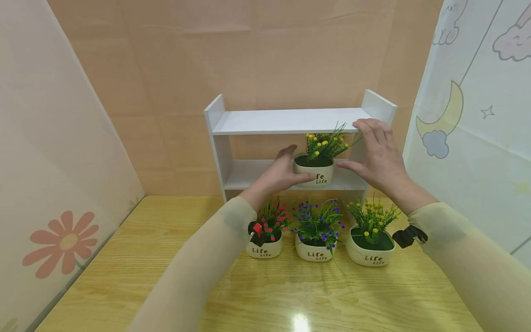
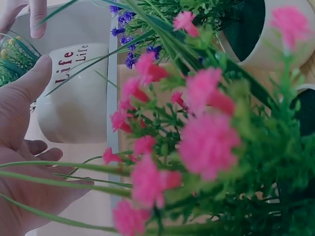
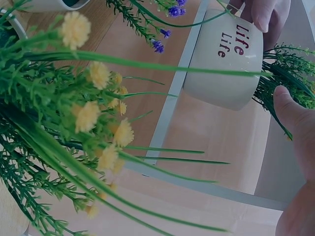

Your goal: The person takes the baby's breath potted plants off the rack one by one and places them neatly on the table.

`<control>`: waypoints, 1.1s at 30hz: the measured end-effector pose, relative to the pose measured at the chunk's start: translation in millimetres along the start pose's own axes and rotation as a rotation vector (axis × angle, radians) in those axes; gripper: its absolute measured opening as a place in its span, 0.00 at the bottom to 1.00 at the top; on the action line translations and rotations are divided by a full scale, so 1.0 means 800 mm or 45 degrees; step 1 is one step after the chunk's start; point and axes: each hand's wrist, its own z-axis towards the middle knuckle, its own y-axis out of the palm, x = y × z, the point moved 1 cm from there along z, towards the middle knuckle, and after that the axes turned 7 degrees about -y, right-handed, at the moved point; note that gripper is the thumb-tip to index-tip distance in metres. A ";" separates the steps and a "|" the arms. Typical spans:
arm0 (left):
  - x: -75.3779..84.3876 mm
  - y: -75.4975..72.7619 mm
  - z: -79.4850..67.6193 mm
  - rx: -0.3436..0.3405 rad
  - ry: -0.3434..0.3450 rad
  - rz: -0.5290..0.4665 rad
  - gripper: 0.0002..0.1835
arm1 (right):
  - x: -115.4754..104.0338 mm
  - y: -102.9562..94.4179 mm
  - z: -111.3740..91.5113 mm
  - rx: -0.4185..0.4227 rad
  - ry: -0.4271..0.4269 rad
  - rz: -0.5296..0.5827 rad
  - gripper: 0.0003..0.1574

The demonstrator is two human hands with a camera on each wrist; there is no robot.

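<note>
A cream flower pot (image 1: pixel 314 175) with "Life" lettering and a yellow-flowered plant (image 1: pixel 325 145) stands at the front edge of the lower shelf (image 1: pixel 244 175). My left hand (image 1: pixel 282 171) grips its left end, thumb across the front and fingers round behind. In the left wrist view the left hand (image 2: pixel 22 118) is partly cut off by the frame. My right hand (image 1: pixel 379 150) is spread at the pot's right, its thumb apart from the pot and its fingertips by the upper shelf (image 1: pixel 290 121). The right hand (image 3: pixel 300 132) shows beside the leaves in the right wrist view.
On the wooden table (image 1: pixel 166 258) before the white rack stand a red-flowered pot (image 1: pixel 265 249), a purple-flowered pot (image 1: pixel 316 251) and another yellow-flowered pot (image 1: pixel 371 253), below my forearms. The rack's right side panel (image 1: pixel 379 108) rises near my right hand.
</note>
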 end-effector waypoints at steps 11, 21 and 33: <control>0.000 0.010 0.015 -0.026 -0.003 -0.038 0.62 | 0.000 -0.001 -0.001 -0.001 -0.014 0.001 0.70; 0.004 0.015 0.016 -0.054 -0.020 -0.067 0.61 | -0.001 -0.002 -0.002 -0.007 -0.001 -0.001 0.70; 0.006 0.015 0.015 -0.017 -0.004 -0.030 0.58 | -0.001 -0.003 -0.002 -0.023 0.028 0.005 0.70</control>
